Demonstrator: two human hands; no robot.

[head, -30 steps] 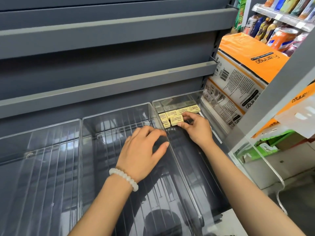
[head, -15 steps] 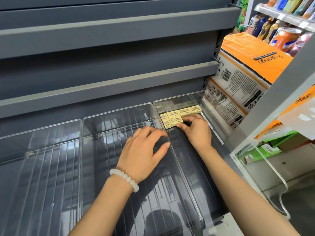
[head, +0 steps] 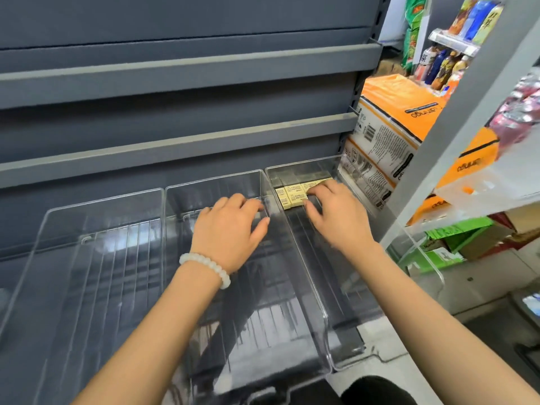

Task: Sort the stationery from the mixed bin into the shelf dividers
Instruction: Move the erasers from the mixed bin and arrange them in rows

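Several yellow eraser packs lie at the back of the right clear divider bin; right hand, fingers extended, touches them; left hand, loosely spread, rests in the middle bin.

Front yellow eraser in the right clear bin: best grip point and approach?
Pinch the front yellow eraser across its short sides, from above. It lies flat on the bin floor, packed against other erasers behind it, with the right hand alongside; only its top and near edge are free.

Bright, even overhead light; white glare streaks the clear bins. Wide-angle bend curves the shelf edges, and the right-hand goods smear into motion blur.
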